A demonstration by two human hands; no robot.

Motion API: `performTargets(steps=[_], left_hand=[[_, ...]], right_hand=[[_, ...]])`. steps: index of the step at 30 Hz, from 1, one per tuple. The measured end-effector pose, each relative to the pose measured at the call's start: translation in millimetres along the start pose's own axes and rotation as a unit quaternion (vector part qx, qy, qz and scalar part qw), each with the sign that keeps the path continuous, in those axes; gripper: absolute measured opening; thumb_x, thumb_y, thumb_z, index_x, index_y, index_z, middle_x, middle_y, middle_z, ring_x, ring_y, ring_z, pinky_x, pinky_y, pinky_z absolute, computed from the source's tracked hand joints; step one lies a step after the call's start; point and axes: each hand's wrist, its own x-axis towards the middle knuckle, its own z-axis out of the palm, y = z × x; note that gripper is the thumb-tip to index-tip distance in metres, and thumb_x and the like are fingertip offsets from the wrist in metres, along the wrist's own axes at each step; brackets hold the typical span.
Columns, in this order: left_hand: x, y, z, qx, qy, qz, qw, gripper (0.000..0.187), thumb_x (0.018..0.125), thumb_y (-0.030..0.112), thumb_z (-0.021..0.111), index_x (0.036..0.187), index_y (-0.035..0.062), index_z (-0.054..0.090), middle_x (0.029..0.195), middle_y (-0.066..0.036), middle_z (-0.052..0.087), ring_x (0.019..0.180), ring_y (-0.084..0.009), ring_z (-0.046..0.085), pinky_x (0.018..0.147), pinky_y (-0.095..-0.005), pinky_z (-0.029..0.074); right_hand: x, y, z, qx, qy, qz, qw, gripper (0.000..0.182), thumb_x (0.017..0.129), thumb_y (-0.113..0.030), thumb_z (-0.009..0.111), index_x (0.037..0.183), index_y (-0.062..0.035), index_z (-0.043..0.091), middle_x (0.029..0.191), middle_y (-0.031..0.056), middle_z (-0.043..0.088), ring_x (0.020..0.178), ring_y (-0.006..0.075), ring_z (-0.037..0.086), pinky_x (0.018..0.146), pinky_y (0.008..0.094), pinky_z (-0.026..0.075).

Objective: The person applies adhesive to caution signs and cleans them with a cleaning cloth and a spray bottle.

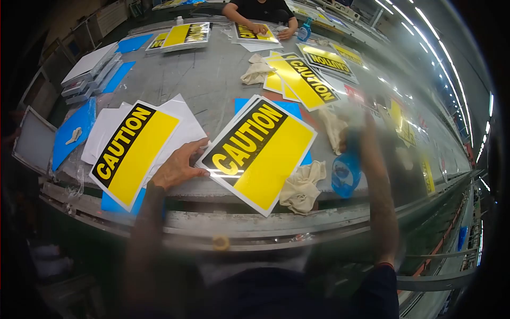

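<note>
My left hand (180, 165) rests at the left edge of a yellow and black CAUTION sign (273, 159). Its thumb and fingers are spread and touch the sign's border. The sign lies on a small stack of sheets over a blue sheet (243, 105). My right hand (364, 135), blurred by motion, grips a blue spray bottle (346, 173) by its upper part, to the right of the sign. A crumpled cream cloth (303, 189) lies by the sign's lower right corner. Another CAUTION sign (133, 154) lies on white sheets to the left.
Across the grey table (175, 80), a person (263, 13) has both hands at another sign (255, 34). More CAUTION signs (305, 80) and a cloth (257, 70) lie at the back right. A white stack (87, 64) stands back left. The metal table edge (255, 236) runs before me.
</note>
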Motion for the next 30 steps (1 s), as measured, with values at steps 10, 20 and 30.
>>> performTargets(steps=[10, 20, 30], left_hand=[[3.4, 11.5, 9.6, -0.001, 0.003, -0.021, 1.000, 0.105, 0.064, 0.015, 0.103, 0.160, 0.0086, 0.059, 0.150, -0.014, 0.066, 0.133, -0.0332, 0.060, 0.115, -0.0431, 0.052], [-5.2, 12.1, 22.5, 0.116, 0.053, 0.089, 0.988, 0.098, 0.064, 0.017, 0.102, 0.153, 0.0075, 0.062, 0.152, -0.014, 0.067, 0.130, -0.0389, 0.057, 0.118, -0.0455, 0.047], [-6.1, 20.2, 10.4, 0.069, 0.037, -0.043, 0.996, 0.071, 0.088, 0.015, 0.091, 0.154, 0.0174, 0.067, 0.132, -0.015, 0.070, 0.108, -0.0280, 0.068, 0.096, -0.0362, 0.058]], right_hand=[[2.6, 57.1, -89.2, 0.113, 0.168, -0.259, 0.944, 0.094, 0.110, -0.081, 0.026, 0.149, -0.0014, 0.058, 0.083, 0.0075, 0.063, 0.073, 0.0177, 0.061, 0.070, 0.0308, 0.052], [-30.7, 97.7, -122.6, 0.023, 0.363, -0.313, 0.877, 0.079, 0.115, -0.065, 0.037, 0.169, -0.0077, 0.040, 0.151, 0.0126, 0.060, 0.130, 0.0229, 0.061, 0.111, 0.0427, 0.047], [-51.8, 142.8, 25.0, -0.360, -0.085, -0.188, 0.910, 0.052, 0.101, -0.005, 0.069, 0.152, -0.0042, 0.062, 0.150, 0.0277, 0.065, 0.135, 0.0384, 0.068, 0.111, 0.0438, 0.055]])
